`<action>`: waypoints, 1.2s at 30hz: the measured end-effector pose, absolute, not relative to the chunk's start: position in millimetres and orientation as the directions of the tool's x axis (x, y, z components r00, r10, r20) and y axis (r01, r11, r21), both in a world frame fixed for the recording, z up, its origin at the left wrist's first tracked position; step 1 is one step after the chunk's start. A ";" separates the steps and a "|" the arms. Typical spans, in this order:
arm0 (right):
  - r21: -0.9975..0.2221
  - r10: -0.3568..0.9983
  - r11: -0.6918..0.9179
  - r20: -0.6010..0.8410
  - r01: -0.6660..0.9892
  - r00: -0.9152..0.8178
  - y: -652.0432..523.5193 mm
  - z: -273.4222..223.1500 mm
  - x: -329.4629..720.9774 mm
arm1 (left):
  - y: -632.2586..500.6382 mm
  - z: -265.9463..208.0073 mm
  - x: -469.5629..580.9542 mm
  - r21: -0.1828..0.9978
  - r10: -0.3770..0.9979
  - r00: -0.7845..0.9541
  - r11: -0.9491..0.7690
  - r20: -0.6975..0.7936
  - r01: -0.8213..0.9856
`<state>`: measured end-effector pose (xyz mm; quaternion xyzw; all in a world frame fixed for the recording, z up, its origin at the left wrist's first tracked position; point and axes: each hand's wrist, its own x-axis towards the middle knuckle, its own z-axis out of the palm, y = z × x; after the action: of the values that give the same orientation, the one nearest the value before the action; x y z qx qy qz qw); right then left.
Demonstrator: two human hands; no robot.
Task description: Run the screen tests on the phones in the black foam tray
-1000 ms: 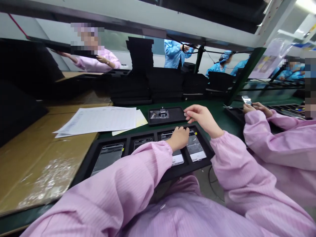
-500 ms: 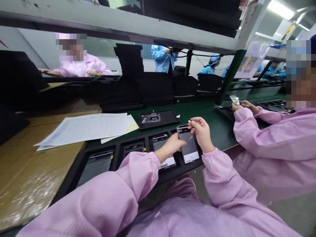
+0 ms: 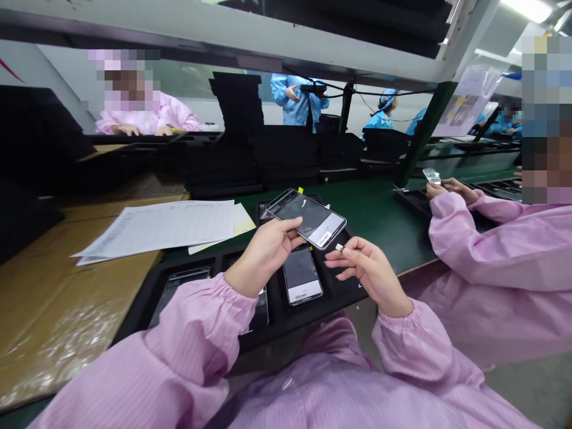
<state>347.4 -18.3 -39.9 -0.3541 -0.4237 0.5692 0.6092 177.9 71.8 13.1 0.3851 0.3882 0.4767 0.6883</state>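
My left hand (image 3: pixel 263 253) grips a smartphone (image 3: pixel 308 217) by its side, raised and tilted above the black compartment tray (image 3: pixel 333 301). The phone's screen faces up, dark with a white band at one end, and a yellow tab sticks out from its far edge. Between the fingertips of my right hand (image 3: pixel 370 271) is a small silvery piece (image 3: pixel 339 248), close to the phone's near end but apart from it. Another phone (image 3: pixel 304 275) lies screen up in the tray below. More phones, such as the leftmost phone (image 3: pixel 181 283), are partly hidden by my left arm.
White printed sheets (image 3: pixel 165 229) lie on brown cardboard (image 3: pixel 80 280) at the left. Stacks of black trays (image 3: pixel 286 155) stand behind the green bench (image 3: pixel 379 205). A co-worker's sleeve (image 3: pixel 482 238) is close on my right. A shelf (image 3: pixel 223 42) crosses above.
My left hand has lifted the phone out of the right-hand compartment, moving it up and left. My right hand has come down slightly, still pinching the small silvery piece.
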 end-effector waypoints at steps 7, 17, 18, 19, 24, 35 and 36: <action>-0.860 0.982 0.186 0.152 -0.475 0.109 -18.4 -42.3 327.8 | 53.8 11.5 179.2 0.858 0.961 0.260 0.208 -0.090 -0.470; -0.832 0.967 0.221 0.121 -0.509 0.223 -15.4 -51.5 316.2 | 43.1 -0.9 185.4 0.875 0.976 0.156 -0.062 0.155 -0.480; -0.830 0.968 0.219 0.118 -0.514 0.221 -14.6 -53.2 316.1 | 43.4 -1.3 185.8 0.874 0.974 0.152 -0.074 0.166 -0.481; -0.828 0.969 0.216 0.117 -0.518 0.216 -13.8 -55.3 316.3 | 43.8 -1.7 186.1 0.873 0.974 0.150 -0.077 0.169 -0.482; -0.830 0.988 0.154 0.111 -0.536 0.111 -10.3 -68.2 319.1 | 41.9 -6.0 187.5 0.873 0.971 0.213 0.009 0.109 -0.488; -0.908 0.988 -0.089 -0.030 -0.409 -0.149 -25.1 -90.4 343.9 | 60.1 -13.9 201.6 0.956 0.913 0.376 0.238 -0.160 -0.170; -0.919 0.980 -0.118 -0.047 -0.375 -0.192 -29.5 -89.9 345.3 | 65.2 -16.7 205.7 0.956 0.896 0.380 0.281 -0.229 -0.086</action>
<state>345.3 -29.5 -89.9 -0.3657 -0.4135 0.6521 0.5197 205.7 65.2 -16.7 0.4784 0.4233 0.3617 0.6790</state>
